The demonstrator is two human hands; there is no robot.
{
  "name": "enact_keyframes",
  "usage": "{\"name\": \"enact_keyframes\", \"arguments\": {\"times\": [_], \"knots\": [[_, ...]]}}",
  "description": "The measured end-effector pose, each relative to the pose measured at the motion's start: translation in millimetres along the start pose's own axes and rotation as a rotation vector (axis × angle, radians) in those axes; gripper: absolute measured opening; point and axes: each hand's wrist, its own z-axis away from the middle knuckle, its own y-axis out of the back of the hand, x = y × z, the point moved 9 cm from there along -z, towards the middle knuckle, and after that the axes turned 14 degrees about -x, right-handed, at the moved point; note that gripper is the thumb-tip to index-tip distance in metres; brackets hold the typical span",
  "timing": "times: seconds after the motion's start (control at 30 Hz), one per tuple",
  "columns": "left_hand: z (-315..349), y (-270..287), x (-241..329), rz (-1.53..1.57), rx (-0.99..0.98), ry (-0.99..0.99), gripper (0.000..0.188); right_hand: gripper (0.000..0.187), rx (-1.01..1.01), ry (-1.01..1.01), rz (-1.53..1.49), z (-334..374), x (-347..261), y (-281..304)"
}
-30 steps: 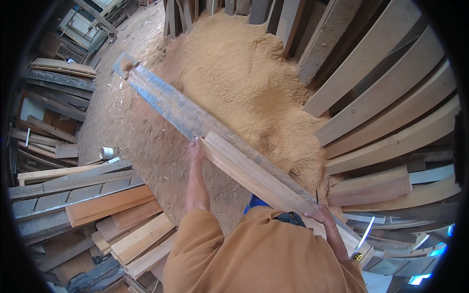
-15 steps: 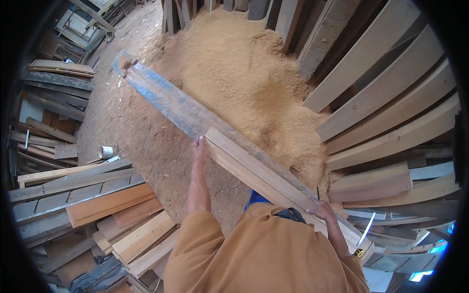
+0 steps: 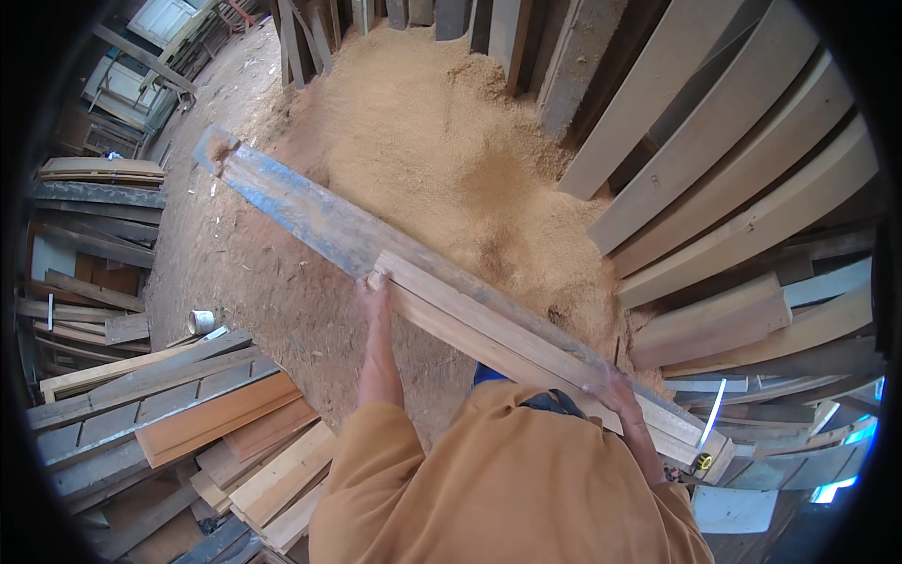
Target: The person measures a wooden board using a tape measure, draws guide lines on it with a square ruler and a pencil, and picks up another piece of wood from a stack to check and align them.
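Two pale wooden planks (image 3: 489, 324) lie side by side, slanting across a long worn board (image 3: 310, 211) with bluish paint. My left hand (image 3: 374, 293) closes around the planks' upper-left end, its thumb on top. Further down the same planks, my right hand (image 3: 616, 395) grips them, fingers over their upper face. A thin dark stick, perhaps a pencil (image 3: 616, 351), juts up from the right hand. Beside my right forearm, at the planks' lower-right end, sits a yellow-and-black tape measure (image 3: 703, 462) with its pale blade (image 3: 716, 414) sticking out.
A heap of sawdust (image 3: 423, 122) spreads beyond the board. Tall planks (image 3: 695, 141) lean along the right. At lower left lies a stack of timber with an orange-brown board (image 3: 221, 420), near a white can (image 3: 201, 322). More timber (image 3: 99, 226) is piled at far left.
The view has turned slightly, so the surroundings sit differently in it. Both hands keep their places on the planks, which look unmoved on the worn board.
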Motion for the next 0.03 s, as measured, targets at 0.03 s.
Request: {"name": "enact_keyframes", "arguments": {"times": [0.03], "knots": [[4.9,-1.7,-2.5,-0.006,-0.008,0.005,0.049,0.09,0.057,-0.028,0.007,9.4,-6.0,8.3]]}}
